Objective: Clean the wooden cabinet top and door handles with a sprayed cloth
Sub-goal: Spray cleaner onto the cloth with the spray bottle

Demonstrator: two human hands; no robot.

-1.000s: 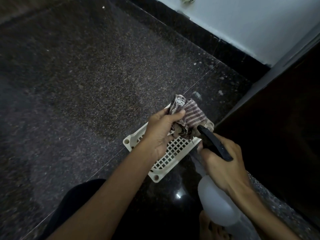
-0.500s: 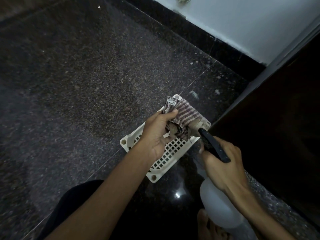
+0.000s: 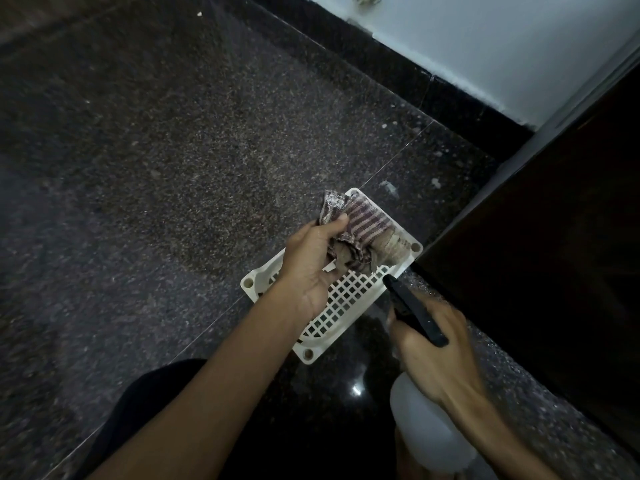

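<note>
Cloth and spray bottle, both in hand
Left hand [image 3: 313,261] clutches bunched striped cloth [image 3: 360,230] over white grid tray [image 3: 341,306]; right hand [image 3: 433,355] grips spray bottle [image 3: 429,431], nozzle toward cloth.

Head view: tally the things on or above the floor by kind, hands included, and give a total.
Striped cloth: 1
Spray bottle: 1
White plastic grille: 1
Hands: 2, left hand, right hand
Total: 5
</note>
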